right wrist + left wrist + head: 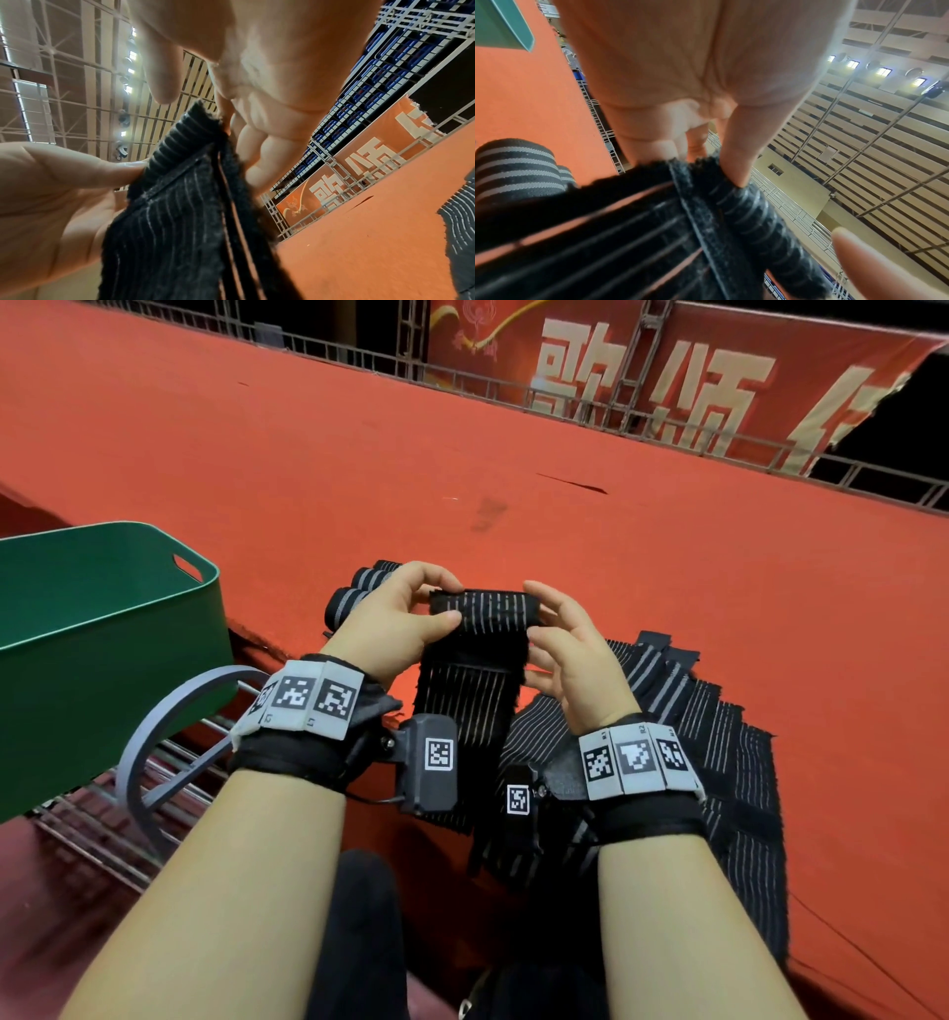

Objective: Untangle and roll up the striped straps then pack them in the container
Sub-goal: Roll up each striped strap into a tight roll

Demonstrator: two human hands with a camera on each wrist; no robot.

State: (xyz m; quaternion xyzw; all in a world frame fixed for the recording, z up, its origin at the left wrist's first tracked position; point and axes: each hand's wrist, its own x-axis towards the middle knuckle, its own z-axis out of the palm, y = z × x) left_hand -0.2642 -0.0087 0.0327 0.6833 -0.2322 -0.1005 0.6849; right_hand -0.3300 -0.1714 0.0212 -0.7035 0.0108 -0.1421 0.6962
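Both hands are up over the red carpet, left hand [398,613] and right hand [567,642] each pinching an end of the half-rolled black strap with thin white stripes [480,613], thumbs in front, fingers curled behind.

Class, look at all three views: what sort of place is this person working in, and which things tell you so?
Probably an indoor sports hall or arena set up for an event. A wide red carpet runs to metal railings carrying a red banner, with rows of blue seats behind and a high beamed ceiling overhead.
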